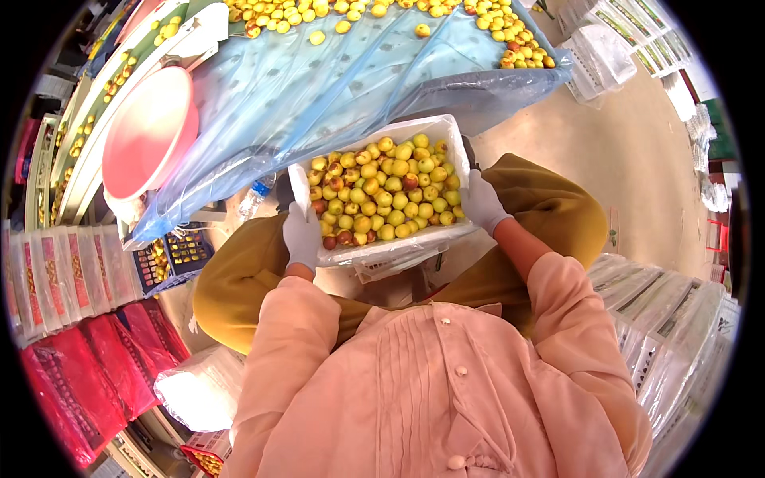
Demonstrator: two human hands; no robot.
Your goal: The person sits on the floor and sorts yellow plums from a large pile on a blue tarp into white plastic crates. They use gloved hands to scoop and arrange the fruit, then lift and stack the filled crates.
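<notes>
A white lined crate (394,259) full of yellow-green and reddish-brown jujube fruits (382,191) is between my knees, against the near edge of a table. My left hand (302,235), in a pale glove, grips its left end wall. On the opposite end, my right hand (483,202), gloved likewise, holds the right wall. The fingers of both hands are partly hidden by the crate. Just beyond the crate spreads blue plastic sheeting (352,77) over the table, with loose jujubes (299,15) heaped along its far side.
A pink basin (149,134) leans at the table's left, beside a sorting conveyor (89,128) carrying fruit. A plastic bottle (256,197) and a dark blue crate (173,257) are below. Red-wrapped stacks (107,364) stand lower left; plastic-wrapped boxes (663,322) stand at my right.
</notes>
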